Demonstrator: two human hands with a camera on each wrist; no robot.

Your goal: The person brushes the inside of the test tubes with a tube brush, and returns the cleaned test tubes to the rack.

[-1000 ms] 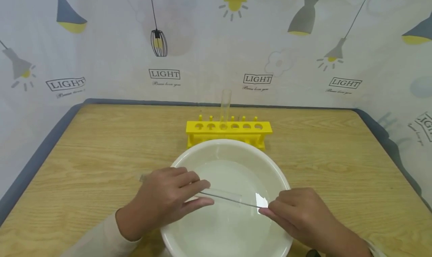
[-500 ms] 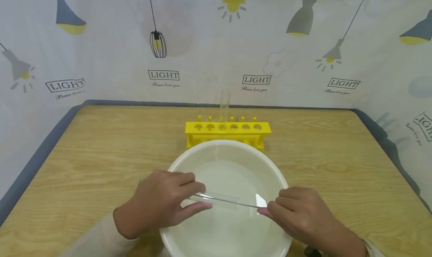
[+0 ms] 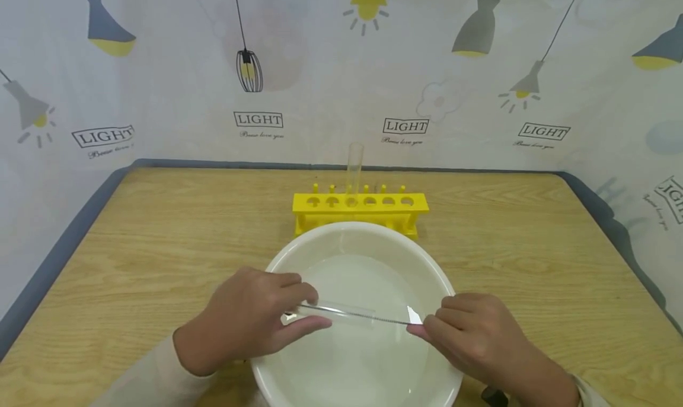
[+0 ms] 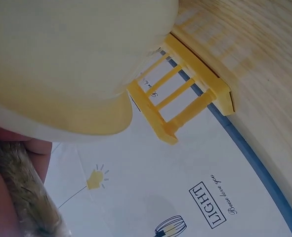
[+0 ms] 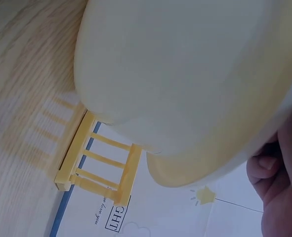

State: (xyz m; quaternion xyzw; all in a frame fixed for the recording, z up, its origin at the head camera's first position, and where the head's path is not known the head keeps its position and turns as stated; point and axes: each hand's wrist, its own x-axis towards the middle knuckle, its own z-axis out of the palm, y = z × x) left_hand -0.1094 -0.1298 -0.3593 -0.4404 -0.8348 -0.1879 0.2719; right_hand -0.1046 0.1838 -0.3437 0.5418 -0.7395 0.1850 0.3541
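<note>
Over the white basin (image 3: 445, 276), my left hand (image 3: 248, 318) grips a clear glass test tube (image 3: 349, 313) lying almost level, its mouth toward the right. A test tube brush is inside: its bristles (image 4: 29, 195) show through the glass between my left fingers in the left wrist view. The thin twisted wire handle (image 3: 392, 320) runs out of the mouth to my right hand (image 3: 477, 339), whose thumb and curled fingers pinch it. The tube's far end is hidden behind my left hand. Water appears to lie in the basin beneath.
Just behind the basin stands a yellow test tube rack (image 3: 360, 204) with another clear test tube (image 3: 354, 164) upright in it. A small dark object (image 3: 493, 396) lies under my right wrist. A wood-grain table (image 3: 176, 235) reaches back to a printed curtain (image 3: 331, 86).
My left hand has shifted slightly left with the tube, so the mouth sits a little farther from my right hand and more wire shows. My right hand has barely moved.
</note>
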